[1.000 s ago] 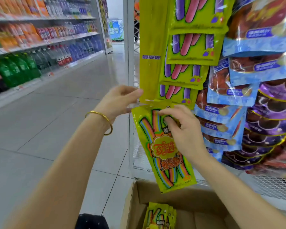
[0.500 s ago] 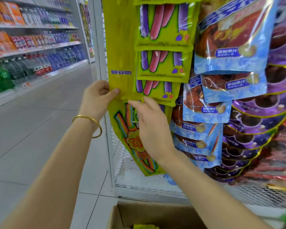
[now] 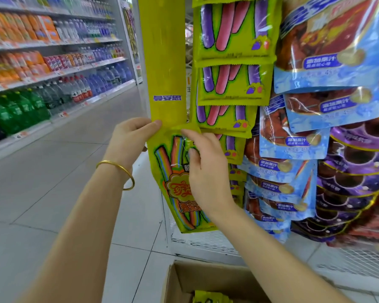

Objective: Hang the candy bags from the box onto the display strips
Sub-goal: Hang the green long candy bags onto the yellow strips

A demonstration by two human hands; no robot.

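Supermarket drink shelves [image 3: 53, 68] are running behind you. Your left hand [image 3: 129, 138] is pinching the yellow display strip [image 3: 162, 62], labelled 曼妥思, while your right hand [image 3: 208, 171] is gripping a rainbow candy bag [image 3: 173, 171].

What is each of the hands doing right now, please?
Left hand: pinching the lower end of the yellow display strip.
Right hand: gripping the top of the rainbow candy bag at the strip.

The candy bag [image 3: 179, 182] I held was glossy plastic film with crinkled edges. The display strip [image 3: 164, 62] looked smooth and matt. The box [image 3: 184, 278] was dull brown cardboard, my bangle [image 3: 118, 169] polished gold-coloured metal.
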